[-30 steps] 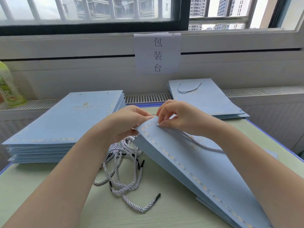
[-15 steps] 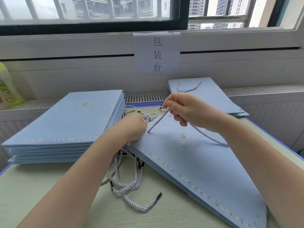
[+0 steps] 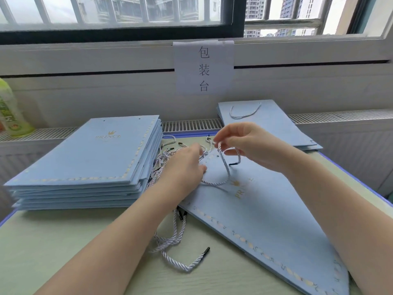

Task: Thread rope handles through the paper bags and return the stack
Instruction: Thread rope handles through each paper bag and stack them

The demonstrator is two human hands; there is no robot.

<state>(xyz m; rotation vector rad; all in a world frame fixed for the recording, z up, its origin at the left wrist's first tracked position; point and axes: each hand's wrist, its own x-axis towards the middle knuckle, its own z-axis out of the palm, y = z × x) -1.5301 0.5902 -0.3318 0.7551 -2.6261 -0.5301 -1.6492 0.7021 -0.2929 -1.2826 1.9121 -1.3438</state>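
A flat light-blue paper bag [image 3: 265, 211] lies on the table in front of me, its top end pointing away. My right hand [image 3: 248, 143] pinches a white twisted rope [image 3: 224, 165] above the bag's top; the rope loops down onto the bag and its black tip hangs under my fingers. My left hand [image 3: 185, 165] rests on the bag's top left corner, fingers curled over the rope there. A heap of loose ropes [image 3: 170, 237] lies between the bag and the stack of unthreaded bags [image 3: 89, 158] on the left.
A smaller stack of bags with a rope handle [image 3: 270, 124] sits at the back right on the ledge. A green bottle [image 3: 10, 109] stands at the far left. A paper sign [image 3: 204, 67] hangs on the wall below the window.
The bag's raised top end has been laid flat. My right hand has drawn the rope up and out, so a longer loop and its black tip now show.
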